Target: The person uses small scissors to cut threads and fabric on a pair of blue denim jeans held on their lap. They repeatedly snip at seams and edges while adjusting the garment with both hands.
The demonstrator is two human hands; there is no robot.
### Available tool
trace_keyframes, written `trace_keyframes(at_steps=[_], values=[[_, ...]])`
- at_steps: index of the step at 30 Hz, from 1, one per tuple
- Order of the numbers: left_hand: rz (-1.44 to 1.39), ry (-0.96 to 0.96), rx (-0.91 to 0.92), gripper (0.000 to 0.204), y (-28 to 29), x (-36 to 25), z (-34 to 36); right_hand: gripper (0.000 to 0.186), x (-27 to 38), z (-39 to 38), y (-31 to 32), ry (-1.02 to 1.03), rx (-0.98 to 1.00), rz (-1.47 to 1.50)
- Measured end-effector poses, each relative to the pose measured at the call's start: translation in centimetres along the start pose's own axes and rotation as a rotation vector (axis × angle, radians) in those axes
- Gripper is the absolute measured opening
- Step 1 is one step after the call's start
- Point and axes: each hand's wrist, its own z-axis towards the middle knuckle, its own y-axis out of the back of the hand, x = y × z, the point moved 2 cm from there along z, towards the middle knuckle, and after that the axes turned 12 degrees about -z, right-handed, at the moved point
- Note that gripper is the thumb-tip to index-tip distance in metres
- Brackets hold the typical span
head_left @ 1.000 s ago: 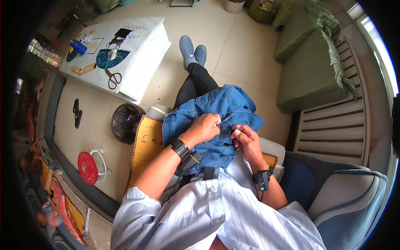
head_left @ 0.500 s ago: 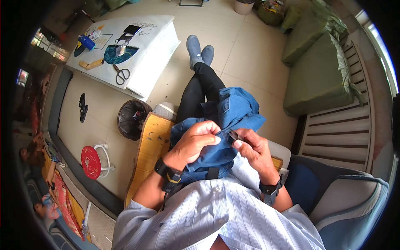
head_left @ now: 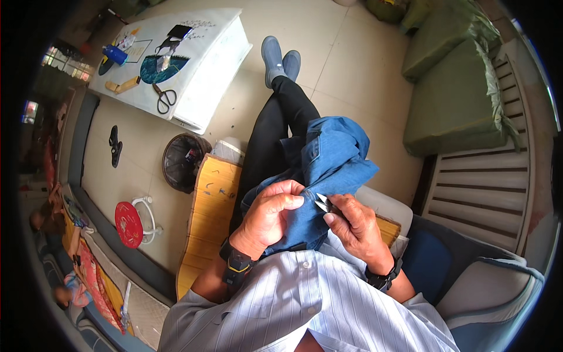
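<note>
Left hand point(head_left: 268, 218): one, its thumb and forefinger pinching the denim cloth point(head_left: 335, 157).
Right hand point(head_left: 356, 227): one, its fingers closed around the snips point(head_left: 322, 206).
Denim cloth: one piece, on the lap.
Snips: one pair, two blades parted, over the cloth; tips point toward the left hand, long axis roughly left to right.
Table point(head_left: 206, 76): one, carrying one pair of scissors point(head_left: 158, 91).

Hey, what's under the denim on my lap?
Black trousers run in beneath the denim, which your left hand pinches. It covers part of your lap, so anything else under there can't be seen.
</note>
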Motion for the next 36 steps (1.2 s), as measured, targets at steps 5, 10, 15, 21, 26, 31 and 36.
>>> trace_keyframes(at_steps=[5, 10, 15, 21, 26, 31, 36], values=[[0.028, 0.010, -0.005, 0.018, 0.0, -0.1, 0.1, 0.027, -0.2, 0.5, -0.1, -0.001, -0.008, -0.053], [0.052, -0.007, -0.007, 0.016, -0.7, -0.3, 0.0, 0.028, -0.4, 0.6, 0.0, 0.008, -0.013, -0.060], [0.047, -0.014, -0.007, 0.016, -0.9, -0.3, 0.0, 0.029, 0.0, 0.8, -0.1, 0.017, 0.001, -0.068], [0.014, 0.002, -0.013, 0.017, -1.0, -0.3, -0.2, 0.027, 0.1, 0.9, 0.0, 0.023, 0.004, -0.069], [0.027, -0.023, -0.007, 0.018, -1.2, -0.3, -0.3, 0.024, 0.2, 0.9, 0.0, 0.035, -0.016, -0.071], [0.047, -0.032, 0.009, 0.018, -1.3, -0.3, -0.4, 0.024, 0.3, 0.9, -0.1, 0.034, -0.027, -0.075], [0.049, -0.030, 0.010, 0.018, -1.1, -0.2, -0.3, 0.025, 0.4, 0.9, 0.0, 0.011, -0.004, -0.095]])
